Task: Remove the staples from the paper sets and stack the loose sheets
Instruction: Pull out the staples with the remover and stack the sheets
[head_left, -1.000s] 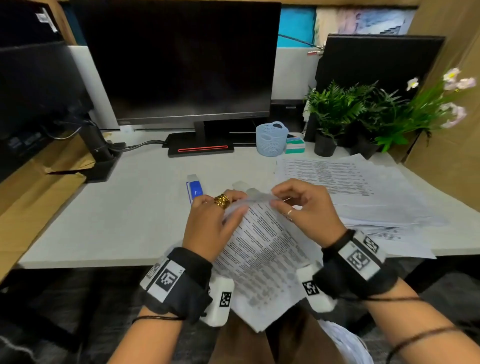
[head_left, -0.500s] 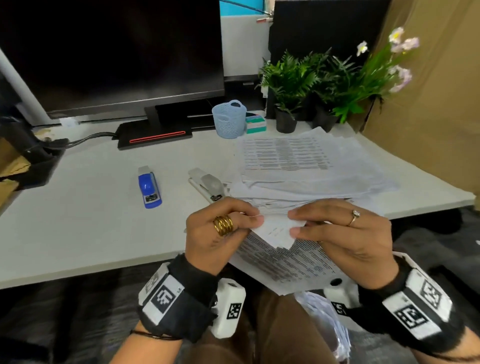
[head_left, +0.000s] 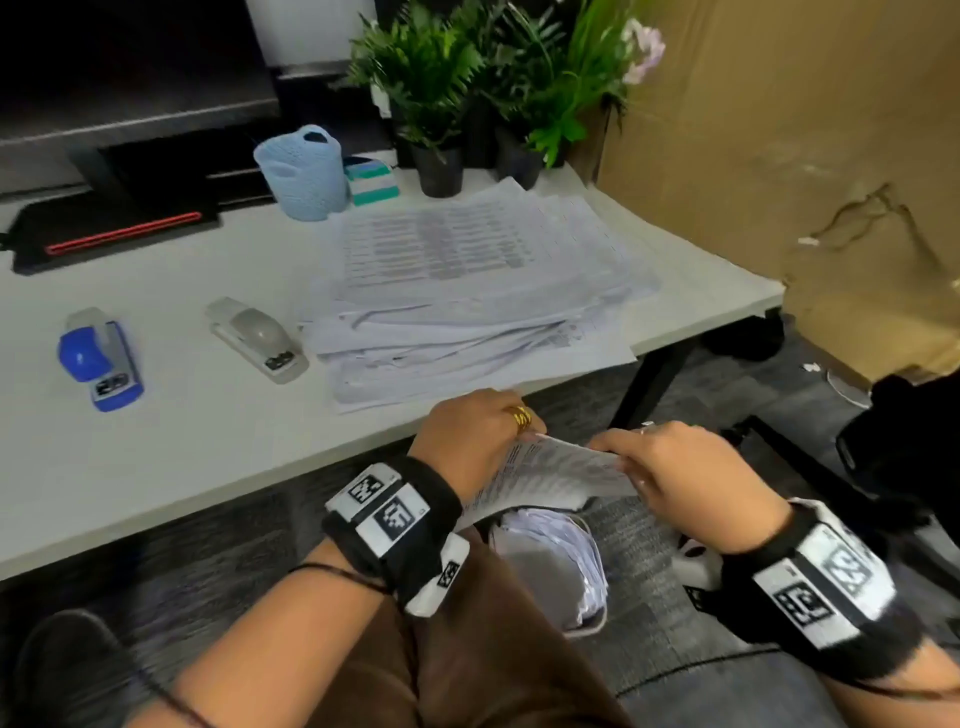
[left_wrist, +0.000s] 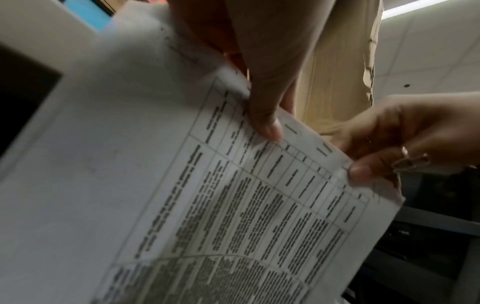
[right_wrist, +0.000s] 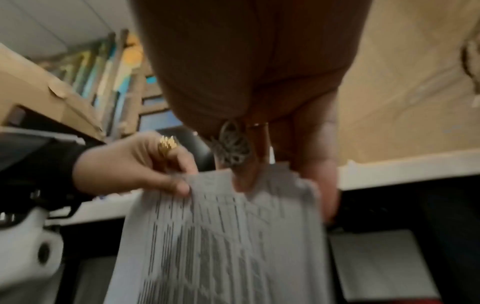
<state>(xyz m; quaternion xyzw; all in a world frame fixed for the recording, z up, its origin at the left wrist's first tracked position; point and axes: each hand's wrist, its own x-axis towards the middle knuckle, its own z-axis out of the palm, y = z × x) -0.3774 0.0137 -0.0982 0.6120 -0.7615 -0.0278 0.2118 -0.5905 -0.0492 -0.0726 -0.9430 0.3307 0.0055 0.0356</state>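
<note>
While both hands work below the near edge of the tabletop (head_left: 197, 467), they share one paper set (head_left: 550, 467) held over the person's lap. The left hand (head_left: 467, 441), with a gold ring, pinches the set's top edge, thumb (left_wrist: 265, 123) pressed on the printed face. The right hand (head_left: 691, 483) pinches the neighbouring top corner, fingertips (left_wrist: 361, 170) closed on the curled paper. No staple can be made out there through the blur.

Up on the tabletop lies the stack of loose sheets (head_left: 467, 291), fanned untidily and overhanging the near edge. Just left of that stack rests a grey stapler (head_left: 257, 340), and further left a blue stapler (head_left: 101, 358). Behind the stack stand a pale blue basket (head_left: 304, 174), a small striped box (head_left: 371, 182) touching it, and potted plants (head_left: 441, 93). Right of the stack rises a brown cardboard wall (head_left: 805, 156). Below the paper set, on the grey carpet beside the knee, sits a white bin (head_left: 561, 566) of papers.
</note>
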